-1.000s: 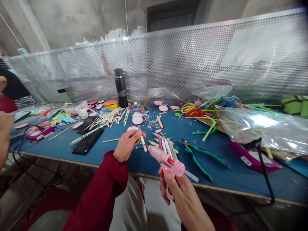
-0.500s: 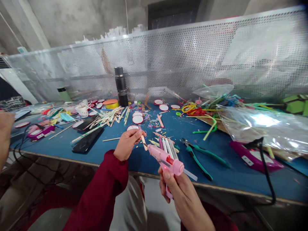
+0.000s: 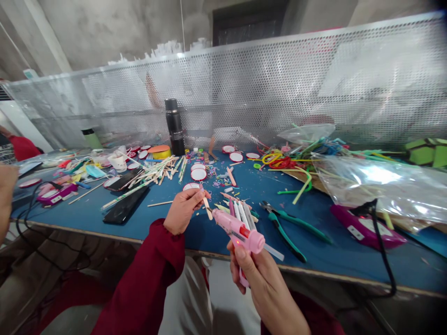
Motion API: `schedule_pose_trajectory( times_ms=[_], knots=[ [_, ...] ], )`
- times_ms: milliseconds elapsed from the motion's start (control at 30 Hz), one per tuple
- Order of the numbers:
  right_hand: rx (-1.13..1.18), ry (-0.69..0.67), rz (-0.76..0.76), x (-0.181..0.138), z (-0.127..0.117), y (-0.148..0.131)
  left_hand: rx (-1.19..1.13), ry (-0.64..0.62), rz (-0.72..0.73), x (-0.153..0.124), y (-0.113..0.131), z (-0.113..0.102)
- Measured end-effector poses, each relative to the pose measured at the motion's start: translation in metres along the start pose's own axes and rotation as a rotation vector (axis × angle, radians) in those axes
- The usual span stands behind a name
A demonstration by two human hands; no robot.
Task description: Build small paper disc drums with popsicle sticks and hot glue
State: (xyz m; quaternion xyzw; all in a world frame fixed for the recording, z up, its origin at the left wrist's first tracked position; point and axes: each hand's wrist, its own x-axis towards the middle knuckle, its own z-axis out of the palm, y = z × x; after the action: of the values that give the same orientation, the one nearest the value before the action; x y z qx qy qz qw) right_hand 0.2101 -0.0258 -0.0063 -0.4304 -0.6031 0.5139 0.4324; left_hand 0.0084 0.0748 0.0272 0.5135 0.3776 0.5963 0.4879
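Note:
In my left hand (image 3: pixel 184 210), thumb and fingers pinch a small flat wooden craft stick (image 3: pixel 208 209) near its upper end. My right hand (image 3: pixel 260 274) is wrapped round the handle of a pink glue gun (image 3: pixel 239 229), on which a small red light glows. The gun's nozzle is at the stick's lower part; whether they touch I cannot tell. Several markers (image 3: pixel 244 213) lie just behind the gun. To its right rest teal-handled pliers (image 3: pixel 286 228) with their handles spread. Round white discs with red rims (image 3: pixel 199 174) lie beyond my left hand.
Purple devices with black cords stand at the right (image 3: pixel 366 228) and left (image 3: pixel 57 194). A black phone (image 3: pixel 126 205), a pile of sticks (image 3: pixel 162 170), a black bottle (image 3: pixel 174 128) and a plastic bag (image 3: pixel 370 179) lie or stand about. Another person's hand (image 3: pixel 6 195) shows at the left edge.
Both my hands keep nearly the same hold and pose, with the whole view shifted slightly. A red sleeve has come into view at the far left.

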Motion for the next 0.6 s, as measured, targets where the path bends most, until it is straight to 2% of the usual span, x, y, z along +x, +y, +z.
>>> schedule_pose_trajectory(
  times_ms=[600],
  knots=[
    [-0.072, 0.0, 0.007, -0.011, -0.005, 0.006, -0.037, 0.022, 0.015, 0.001, -0.002, -0.002]
  ],
)
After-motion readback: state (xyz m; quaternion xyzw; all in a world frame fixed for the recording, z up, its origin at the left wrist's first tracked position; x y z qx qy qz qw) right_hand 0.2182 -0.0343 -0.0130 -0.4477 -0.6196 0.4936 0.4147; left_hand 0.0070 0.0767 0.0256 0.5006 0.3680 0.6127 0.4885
